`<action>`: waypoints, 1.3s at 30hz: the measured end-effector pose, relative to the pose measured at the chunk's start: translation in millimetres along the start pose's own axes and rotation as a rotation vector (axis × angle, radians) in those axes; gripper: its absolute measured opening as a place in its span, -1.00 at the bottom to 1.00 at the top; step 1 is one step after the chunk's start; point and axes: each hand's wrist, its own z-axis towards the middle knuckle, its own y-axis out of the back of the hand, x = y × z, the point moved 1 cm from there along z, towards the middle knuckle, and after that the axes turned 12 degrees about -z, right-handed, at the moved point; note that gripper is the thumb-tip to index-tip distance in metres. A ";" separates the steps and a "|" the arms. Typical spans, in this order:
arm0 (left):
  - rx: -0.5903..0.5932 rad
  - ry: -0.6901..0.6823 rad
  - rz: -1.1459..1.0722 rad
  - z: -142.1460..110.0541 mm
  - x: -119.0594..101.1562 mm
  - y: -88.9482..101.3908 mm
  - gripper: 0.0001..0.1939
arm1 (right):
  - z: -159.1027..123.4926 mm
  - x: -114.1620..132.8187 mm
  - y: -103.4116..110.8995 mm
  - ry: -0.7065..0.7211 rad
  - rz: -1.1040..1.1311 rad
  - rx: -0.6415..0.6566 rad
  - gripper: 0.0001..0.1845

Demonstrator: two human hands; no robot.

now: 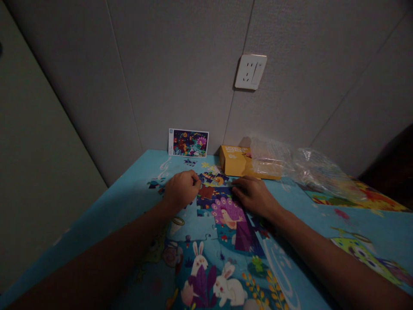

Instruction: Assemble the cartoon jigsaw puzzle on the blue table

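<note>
A partly joined jigsaw puzzle (pixel 222 241) lies on the blue patterned table cover, showing a pink peacock and white rabbits. My left hand (pixel 181 189) is closed at its upper left edge, fingertips beside a brown puzzle section (pixel 206 192); whatever sits between them is hidden. Along the upper right edge rests my right hand (pixel 254 196), palm down, with thumb and fingers slightly apart and touching the puzzle's border. Loose puzzle pieces (pixel 156 184) lie left of my left hand. Another dark piece (pixel 190 162) sits farther back.
A picture card (pixel 189 143) of the puzzle scene leans against the wall. Right of it stands a yellow box (pixel 237 161), partly covered by a clear plastic bag (pixel 309 170). A colourful printed sheet (pixel 335 198) lies under the bag. A wall socket (pixel 251 72) is above.
</note>
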 end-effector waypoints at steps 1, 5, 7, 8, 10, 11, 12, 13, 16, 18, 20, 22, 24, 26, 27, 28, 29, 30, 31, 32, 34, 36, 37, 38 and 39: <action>0.028 -0.010 0.027 -1.3 -1.9 0.3 -0.85 | 0.1 -1.7 2.6 -0.011 -0.002 -0.002 -0.68; 0.116 -0.042 0.183 -6.0 -9.3 4.0 -0.70 | 2.2 -12.4 17.0 -0.111 -0.053 -0.005 -0.71; 0.153 -0.055 0.258 -7.8 -11.5 6.7 -0.62 | 3.5 -19.3 25.1 -0.187 -0.088 -0.021 -0.69; 0.173 -0.059 0.285 -8.7 -11.9 7.8 -0.60 | 3.9 -22.8 28.8 -0.211 -0.096 -0.022 -0.69; 0.204 -0.069 0.312 -10.5 -11.8 8.8 -0.58 | 3.8 -29.4 34.7 -0.233 -0.094 0.020 -0.69; 0.212 -0.075 0.314 -11.5 -11.4 8.6 -0.58 | 3.3 -32.6 36.9 -0.233 -0.092 0.056 -0.68; 0.217 -0.080 0.313 -12.5 -10.8 8.1 -0.59 | 2.6 -35.5 38.5 -0.231 -0.091 0.098 -0.68; 0.216 -0.080 0.310 -13.5 -10.1 7.3 -0.59 | 1.6 -38.2 39.5 -0.225 -0.091 0.138 -0.67; 0.216 -0.079 0.297 -16.1 -8.5 4.9 -0.59 | -1.1 -43.2 39.1 -0.159 -0.071 0.224 -0.61; 0.210 -0.088 0.286 -17.2 -7.9 3.9 -0.59 | -2.0 -43.0 36.8 -0.087 -0.042 0.250 -0.62; 0.205 -0.106 0.280 -17.7 -7.5 3.4 -0.59 | -2.1 -40.8 34.1 -0.036 -0.018 0.261 -0.66; 0.193 -0.114 0.287 -17.8 -7.0 2.8 -0.58 | -2.0 -38.1 31.7 -0.006 0.000 0.273 -0.66; 0.180 -0.114 0.295 -17.7 -6.4 2.0 -0.57 | -1.9 -36.5 29.5 0.017 0.025 0.290 -0.62; 0.174 -0.111 0.300 -17.3 -5.7 1.3 -0.57 | -1.7 -37.1 27.4 0.022 0.052 0.308 -0.61; 0.174 -0.110 0.301 -17.0 -5.3 1.0 -0.57 | -1.5 -38.2 26.3 0.013 0.064 0.314 -0.65; 0.174 -0.109 0.302 -16.5 -4.8 0.8 -0.58 | -1.3 -39.6 25.4 0.001 0.072 0.317 -0.69; 0.172 -0.105 0.305 -16.0 -4.2 0.7 -0.60 | -0.9 -41.1 24.6 -0.011 0.075 0.314 -0.73; 0.171 -0.100 0.306 -15.3 -3.5 0.7 -0.62 | -0.5 -42.8 24.0 -0.021 0.072 0.307 -0.76; 0.171 -0.096 0.305 -14.7 -2.8 0.8 -0.64 | 0.0 -44.3 23.6 -0.030 0.061 0.296 -0.78; 0.168 -0.094 0.305 -14.0 -2.1 0.9 -0.65 | 0.5 -45.7 23.4 -0.040 0.040 0.282 -0.79; 0.165 -0.088 0.310 -12.6 -0.7 0.8 -0.67 | 1.4 -47.8 23.3 -0.068 -0.025 0.257 -0.80; 0.160 -0.081 0.314 -11.5 0.3 0.4 -0.68 | 1.9 -48.3 23.5 -0.095 -0.079 0.231 -0.77; 0.158 -0.077 0.315 -11.1 0.6 0.1 -0.68 | 1.9 -47.6 23.5 -0.098 -0.085 0.220 -0.76; 0.156 -0.073 0.316 -10.7 0.7 -0.2 -0.68 | 1.6 -46.2 23.4 -0.091 -0.071 0.217 -0.76; 0.156 -0.068 0.315 -10.3 0.7 -0.5 -0.68 | 1.1 -44.3 23.0 -0.076 -0.040 0.219 -0.76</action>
